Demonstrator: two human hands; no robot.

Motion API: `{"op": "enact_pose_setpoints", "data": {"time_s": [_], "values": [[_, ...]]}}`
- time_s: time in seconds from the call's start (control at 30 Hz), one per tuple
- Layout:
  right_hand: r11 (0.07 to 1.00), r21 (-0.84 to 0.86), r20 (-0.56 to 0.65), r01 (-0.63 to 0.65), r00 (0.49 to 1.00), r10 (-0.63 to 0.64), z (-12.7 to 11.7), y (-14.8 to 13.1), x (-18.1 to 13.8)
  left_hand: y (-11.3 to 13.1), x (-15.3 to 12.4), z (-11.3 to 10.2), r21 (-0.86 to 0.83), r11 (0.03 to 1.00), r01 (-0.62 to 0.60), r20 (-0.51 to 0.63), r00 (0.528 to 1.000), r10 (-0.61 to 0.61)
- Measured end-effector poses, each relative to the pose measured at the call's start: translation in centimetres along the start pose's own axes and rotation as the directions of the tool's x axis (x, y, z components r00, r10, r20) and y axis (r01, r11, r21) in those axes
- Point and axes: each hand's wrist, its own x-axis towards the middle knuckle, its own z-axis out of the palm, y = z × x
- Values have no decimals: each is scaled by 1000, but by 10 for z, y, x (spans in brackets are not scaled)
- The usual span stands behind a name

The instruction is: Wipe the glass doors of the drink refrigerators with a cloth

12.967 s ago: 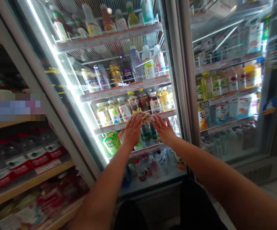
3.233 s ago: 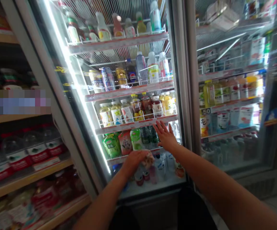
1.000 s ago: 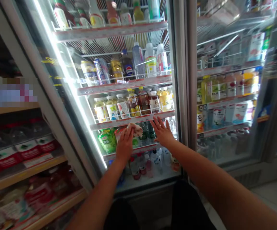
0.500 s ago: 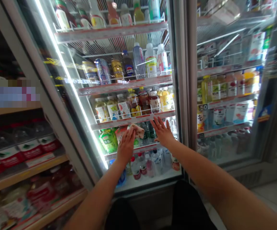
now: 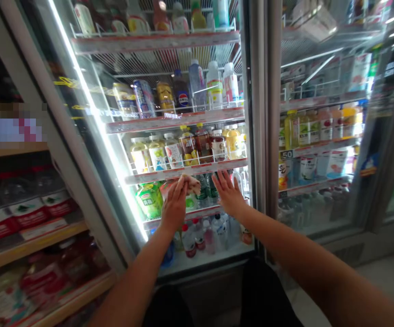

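A person's two bare hands press against the glass door (image 5: 217, 59) of a lit drinks cooler in a shop. The upright door frame (image 5: 258, 136) stands just to the right of the right hand (image 5: 229, 196). The bright light strip (image 5: 91, 113) runs down the pane's far edge, well to the left of the left hand (image 5: 173, 206). A red-edged shelf rail (image 5: 156, 175) crosses behind the glass just above both hands, with rows of bottles (image 5: 172, 152) above and below it. Open pane lies above the hands and below them.

The left arm reaches up from below, fingers stretched upward and closed down on a crumpled cloth (image 5: 190, 183), which they pin to the glass at the fingertips. The cloth sits between the two hands, nearer the left. The right hand lies flat on the pane, fingers spread apart and holding nothing.

Wooden shelves (image 5: 29, 247) of packaged goods stand further left, and a neighbouring cooler door (image 5: 319, 68) stands beyond the frame.
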Motion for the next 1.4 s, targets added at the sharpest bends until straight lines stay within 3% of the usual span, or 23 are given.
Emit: {"op": "enact_pose_setpoints", "data": {"time_s": [0.2, 0.4, 0.5, 0.63, 0.73, 0.83, 0.9, 1.0, 1.13, 1.23, 1.33, 1.4], "values": [[962, 209, -93, 179, 982, -162, 2, -36, 0, 6, 15, 17, -96, 988, 118, -113, 985, -129], [876, 467, -160, 120, 986, -50, 9, -67, 33, 21, 18, 25, -274, 958, 81, -119, 986, -118], [881, 447, -193, 151, 979, -70, 0, -66, 41, 12, 12, 22, -299, 952, 64, -76, 993, -91], [904, 344, -232, 253, 956, -179, -10, -61, 44, 5, 5, 14, -402, 894, 198, -13, 975, -222], [869, 349, -335, 351, 913, -234, -12, -60, 45, 8, 5, 5, -508, 800, 318, 59, 940, -336], [812, 368, -427, 453, 858, -285, -19, -58, 49, 11, 6, -4, -550, 763, 341, 53, 925, -376], [816, 367, -481, 447, 842, -245, -26, -55, 53, 8, 4, -7, -486, 830, 274, -13, 947, -321], [883, 300, -541, 362, 826, -155, -29, -45, 58, -8, -5, -4, -229, 963, 143, -87, 982, -166], [907, 77, -400, 414, 846, -352, -13, -27, 54, -38, -22, 15, 59, 998, 7, -71, 997, -2], [845, -32, -296, 534, 802, -519, -6, -20, 49, -52, -30, 28, 150, 987, -54, -75, 995, 66], [830, -51, -326, 555, 776, -539, -14, -18, 52, -54, -31, 31, 172, 984, -56, -88, 994, 72], [852, -25, -370, 523, 787, -494, -20, -20, 54, -52, -31, 31, 152, 987, -54, -95, 993, 69]]}}
